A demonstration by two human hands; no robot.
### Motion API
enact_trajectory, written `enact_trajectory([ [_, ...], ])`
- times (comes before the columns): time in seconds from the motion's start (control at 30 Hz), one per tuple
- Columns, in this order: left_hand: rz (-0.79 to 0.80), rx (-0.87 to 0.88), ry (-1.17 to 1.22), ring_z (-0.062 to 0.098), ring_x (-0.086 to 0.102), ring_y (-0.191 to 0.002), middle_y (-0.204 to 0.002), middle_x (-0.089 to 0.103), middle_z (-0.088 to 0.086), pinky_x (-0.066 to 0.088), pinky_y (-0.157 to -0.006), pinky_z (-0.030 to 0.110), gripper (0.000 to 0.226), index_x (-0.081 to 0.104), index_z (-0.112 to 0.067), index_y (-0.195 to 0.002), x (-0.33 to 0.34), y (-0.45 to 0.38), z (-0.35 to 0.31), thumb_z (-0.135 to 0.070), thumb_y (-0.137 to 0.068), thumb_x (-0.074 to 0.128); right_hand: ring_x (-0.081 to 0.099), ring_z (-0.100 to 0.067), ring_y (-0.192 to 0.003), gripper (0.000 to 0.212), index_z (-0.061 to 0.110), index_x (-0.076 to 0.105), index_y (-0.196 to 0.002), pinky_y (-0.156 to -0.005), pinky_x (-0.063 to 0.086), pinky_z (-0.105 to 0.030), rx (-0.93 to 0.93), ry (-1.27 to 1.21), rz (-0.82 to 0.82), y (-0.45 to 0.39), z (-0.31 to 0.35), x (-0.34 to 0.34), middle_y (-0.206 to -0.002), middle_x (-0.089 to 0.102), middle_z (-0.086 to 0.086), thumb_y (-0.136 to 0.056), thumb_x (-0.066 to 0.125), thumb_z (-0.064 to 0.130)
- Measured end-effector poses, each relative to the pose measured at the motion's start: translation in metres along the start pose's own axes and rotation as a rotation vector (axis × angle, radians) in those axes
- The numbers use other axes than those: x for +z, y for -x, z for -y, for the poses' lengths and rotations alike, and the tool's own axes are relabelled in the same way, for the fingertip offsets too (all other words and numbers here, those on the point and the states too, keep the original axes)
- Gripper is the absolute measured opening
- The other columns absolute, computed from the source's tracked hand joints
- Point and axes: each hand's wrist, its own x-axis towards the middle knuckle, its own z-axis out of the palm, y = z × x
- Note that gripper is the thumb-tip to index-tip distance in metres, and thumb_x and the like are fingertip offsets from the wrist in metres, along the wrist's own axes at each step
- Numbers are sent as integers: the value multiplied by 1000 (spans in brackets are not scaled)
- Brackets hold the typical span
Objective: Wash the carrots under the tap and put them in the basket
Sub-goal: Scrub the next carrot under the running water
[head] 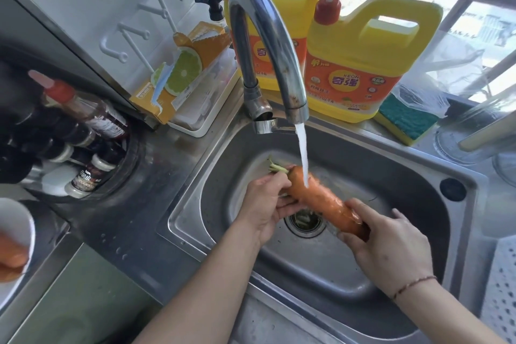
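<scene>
I see two bare forearms coming in from the bottom edge, with no sleeves on either of them. The left hand (265,204) wears nothing: no ring and no watch. The right hand (391,246) has one thin cord bracelet (413,285) of reddish-brown colour, which sits on the wrist, well behind the fingers (360,209). The bracelet looks braided or beaded, but it is too small for me to tell which. The nails are short and without polish.

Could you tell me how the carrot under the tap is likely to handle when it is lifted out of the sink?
The carrot looks thick and straight, so probably stiff and fairly heavy. Water runs over it, so likely slippery; the left hand and right hand grip opposite ends. Being round, it may roll if set down.
</scene>
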Motion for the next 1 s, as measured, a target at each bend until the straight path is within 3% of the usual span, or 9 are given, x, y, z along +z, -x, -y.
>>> enact_trajectory([
  [0.1,46,11,-11,26,69,-85,-93,72,12,58,-87,47,29,69,-9,-105,-3,2,1,4,-92,47,63,-21,-113,54,48,47,-135,-106,38,-28,60,-113,65,-1,-3,-5,-96,73,11,-85,64,56],
  [0.23,-6,-11,9,26,71,-85,-95,71,13,59,-85,45,12,68,-12,-101,-1,1,1,-11,-95,58,71,-25,-71,57,32,69,-113,-88,56,-45,-13,25,-7,0,-4,4,-62,69,7,-61,91,39],
  [0.37,65,-8,-17,19,70,-78,-82,72,5,60,-83,42,26,66,-11,-102,-2,1,0,2,-94,46,64,-19,-112,54,49,45,-136,-105,38,-28,65,-34,43,0,-1,-9,-98,73,12,-86,64,55],
  [0.5,146,-36,41,20,71,-84,-92,72,9,60,-83,38,20,63,-11,-111,-5,5,0,-3,-96,53,72,-23,-66,60,25,71,-111,-89,55,-52,9,46,-113,0,-11,6,-71,73,4,-56,94,30],
  [0.6,69,-40,29,21,72,-84,-91,74,8,62,-74,34,11,64,-10,-105,-3,2,2,-9,-94,62,70,-25,-60,60,17,71,-106,-90,52,-60,-136,100,-249,1,-20,20,-81,75,1,-52,95,24],
  [0.67,80,-12,13,20,71,-82,-89,74,8,60,-68,32,10,64,-10,-103,-5,0,2,-8,-93,60,70,-24,-68,59,28,66,-110,-88,54,-48,-138,-23,-129,2,-19,14,-88,72,8,-58,92,35],
  [0.73,135,18,46,20,71,-82,-92,73,10,59,-67,31,21,63,-11,-105,-11,0,2,-10,-84,63,69,-19,-68,48,38,58,-113,-72,56,-35,-30,-380,206,-3,-16,-1,-87,70,14,-72,83,42],
  [0.8,161,19,56,20,71,-82,-91,72,9,59,-67,32,31,62,-11,-105,-15,1,3,-14,-75,62,69,-19,-57,31,31,64,-111,-59,55,-30,42,-680,501,-11,-18,-7,-74,69,9,-83,75,35],
  [1.0,32,57,-12,20,67,-77,-85,68,12,57,-62,30,28,65,-7,-94,1,-7,12,-17,-67,66,59,-8,-59,25,44,62,-99,-60,50,-29,-52,-185,266,-7,-20,6,-60,60,13,-80,64,60],
])
